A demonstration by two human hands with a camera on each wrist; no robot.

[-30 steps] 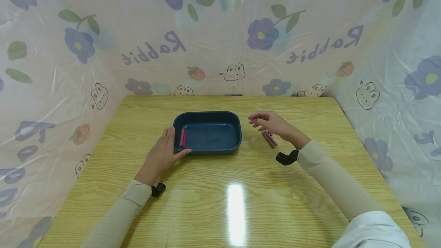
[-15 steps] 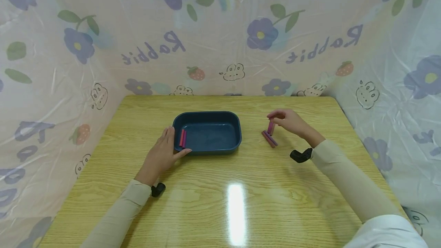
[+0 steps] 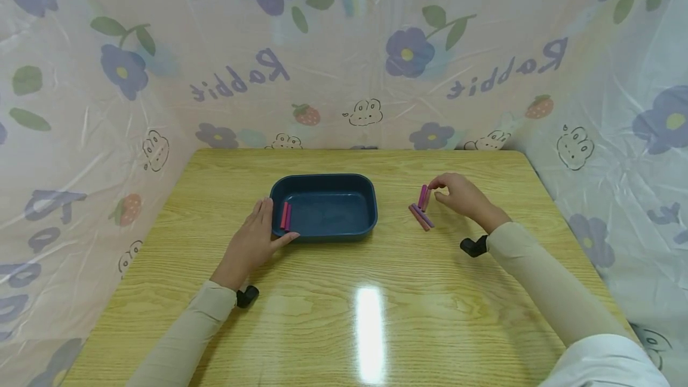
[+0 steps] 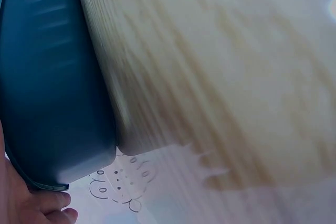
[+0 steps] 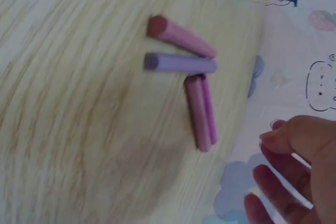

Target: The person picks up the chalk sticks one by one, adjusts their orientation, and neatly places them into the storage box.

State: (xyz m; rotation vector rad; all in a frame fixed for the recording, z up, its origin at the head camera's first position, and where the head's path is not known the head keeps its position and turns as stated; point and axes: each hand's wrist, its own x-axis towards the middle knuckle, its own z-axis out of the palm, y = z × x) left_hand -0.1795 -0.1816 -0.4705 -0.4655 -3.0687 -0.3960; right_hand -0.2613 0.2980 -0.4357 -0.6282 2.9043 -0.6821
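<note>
My left hand (image 3: 251, 245) rests at the left end of a dark blue rectangular tray (image 3: 322, 236), its fingers along the side and its thumb along the front rim. Inside the tray's left end lie a red stick (image 3: 283, 215) and a magenta stick (image 3: 288, 217), side by side. To the right of the tray, my right hand (image 3: 463, 197) hovers with loosely bent fingers just beyond several short coloured sticks. Right wrist view: pink (image 5: 181, 38) and lavender (image 5: 181, 62) sticks fan apart, with another pink stick (image 5: 198, 116) and a magenta one (image 5: 210, 114) lying together near their ends.
All this stands on a wood-grain table (image 3: 301, 327) with a bright reflection near its front. A patterned cloth (image 3: 333, 76) hangs behind the table and along both sides. A black wrist-worn piece (image 3: 474, 247) sits under the right wrist.
My right hand has moved right, off the sticks it overlapped half a second ago, uncovering the magenta and pink pair. Left hand and tray have stayed put.
</note>
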